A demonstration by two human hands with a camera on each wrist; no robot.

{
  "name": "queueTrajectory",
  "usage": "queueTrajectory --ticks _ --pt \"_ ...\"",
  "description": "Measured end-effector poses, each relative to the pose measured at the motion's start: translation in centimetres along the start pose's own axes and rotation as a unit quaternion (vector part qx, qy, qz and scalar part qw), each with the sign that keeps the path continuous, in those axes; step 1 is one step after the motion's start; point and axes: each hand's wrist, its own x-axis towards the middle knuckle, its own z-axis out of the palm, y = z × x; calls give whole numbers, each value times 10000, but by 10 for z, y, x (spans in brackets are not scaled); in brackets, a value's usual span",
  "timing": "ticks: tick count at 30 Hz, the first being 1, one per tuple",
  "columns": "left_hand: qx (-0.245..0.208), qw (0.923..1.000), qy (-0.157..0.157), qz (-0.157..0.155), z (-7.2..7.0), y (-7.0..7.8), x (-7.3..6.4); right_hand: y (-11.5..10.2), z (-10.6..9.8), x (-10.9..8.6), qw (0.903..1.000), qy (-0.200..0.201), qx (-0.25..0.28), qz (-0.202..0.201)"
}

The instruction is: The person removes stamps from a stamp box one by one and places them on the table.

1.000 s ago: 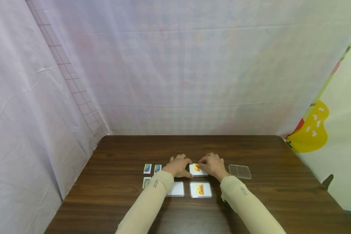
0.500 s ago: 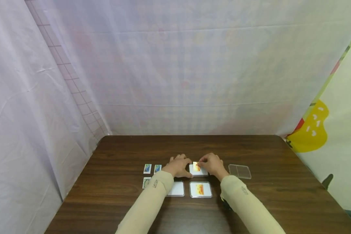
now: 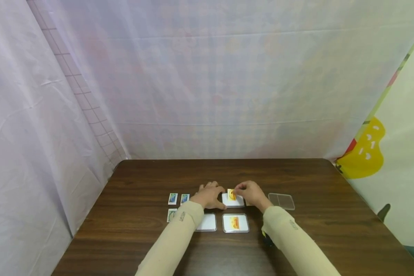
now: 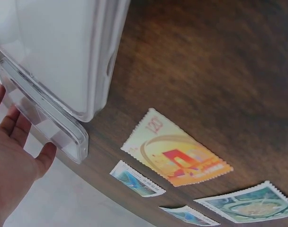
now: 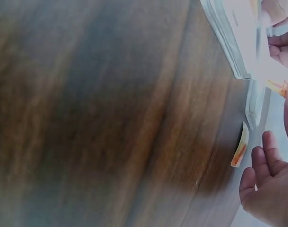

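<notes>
My right hand (image 3: 252,194) pinches a small orange-and-yellow postage stamp (image 3: 231,194) between thumb and index finger, over the back right clear case (image 3: 233,203) with its white insert. The stamp (image 5: 278,87) also shows at the fingertips in the right wrist view, its far part washed out by glare. At that case's left edge rests my left hand (image 3: 208,196), fingers spread, with thumb and index finger by its corners. Another orange stamp (image 5: 239,147) lies on the table beneath the right hand.
In front stand a white-filled case (image 3: 207,222), partly under the left forearm, and a case with an orange stamp (image 3: 235,223). Blue stamps (image 3: 173,198) and a green stamp (image 3: 171,215) lie left. A clear lid (image 3: 281,201) lies right. The left wrist view shows an orange stamp (image 4: 177,153).
The pinched stamp has shifted up slightly from the case's white insert and its picture shows more fully. The left hand stays in place. The head view has shifted a little.
</notes>
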Motion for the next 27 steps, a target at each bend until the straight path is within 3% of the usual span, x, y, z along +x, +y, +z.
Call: queueTrajectory --ticks 8,22,27 --pt "19 10000 12 -25 1 1 1 2 -7 -2 9995 101 183 239" --pt "116 9999 42 74 1 0 0 17 -29 -10 9994 346 33 -74" --pt "132 9998 50 130 1 -1 0 20 -41 -17 9995 285 113 41"
